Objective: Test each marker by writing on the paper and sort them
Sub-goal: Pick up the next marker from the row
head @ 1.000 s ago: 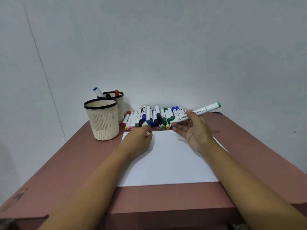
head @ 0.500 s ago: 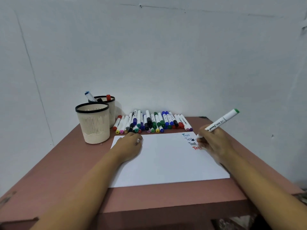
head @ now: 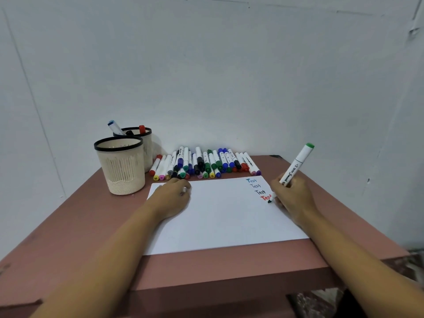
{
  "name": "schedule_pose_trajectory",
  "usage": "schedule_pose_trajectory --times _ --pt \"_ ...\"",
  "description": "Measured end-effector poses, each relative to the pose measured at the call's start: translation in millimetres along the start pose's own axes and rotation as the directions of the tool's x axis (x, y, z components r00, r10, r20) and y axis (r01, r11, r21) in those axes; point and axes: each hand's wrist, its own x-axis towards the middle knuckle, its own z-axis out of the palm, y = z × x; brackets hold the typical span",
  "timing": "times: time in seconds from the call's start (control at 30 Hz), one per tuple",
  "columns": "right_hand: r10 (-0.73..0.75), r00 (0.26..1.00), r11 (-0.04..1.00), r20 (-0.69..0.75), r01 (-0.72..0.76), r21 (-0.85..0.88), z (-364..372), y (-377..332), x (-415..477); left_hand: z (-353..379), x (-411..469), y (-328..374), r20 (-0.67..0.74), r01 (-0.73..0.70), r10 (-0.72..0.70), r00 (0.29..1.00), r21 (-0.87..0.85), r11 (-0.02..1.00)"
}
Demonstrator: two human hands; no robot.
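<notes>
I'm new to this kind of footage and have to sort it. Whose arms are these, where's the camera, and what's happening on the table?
There is no machine here. A person wears one camera on the head, looking down at their own arms. The right hand grips a green marker, its tip on the white paper beside four written words. The left hand rests curled on the paper; whether it holds anything is unclear. On the brown table lie a row of markers and a front cup; the rear cup holds markers.

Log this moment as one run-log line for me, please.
right hand: grips green marker, tip on paper by red Test | left hand: rests on paper | marker row: behind paper
</notes>
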Motion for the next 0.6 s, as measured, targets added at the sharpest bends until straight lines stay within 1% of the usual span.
schedule_pose_trajectory --times 0.27,0.47,0.6 --pt "-0.033 0.999 0.998 0.033 0.035 -0.052 1.5 1.7 1.4 0.5 1.2 -0.8 -0.011 -0.003 0.003 1.000 0.003 1.000" --pt "0.018 0.999 1.000 -0.028 -0.019 -0.012 1.7 4.1 3.3 1.5 1.7 -2.5 -0.009 -0.013 0.014 1.000 0.006 1.000" --pt "-0.001 1.000 1.000 -0.007 0.001 0.005 0.6 0.7 1.1 1.5 1.7 -2.0 -0.011 -0.012 0.012 1.000 0.008 1.000"
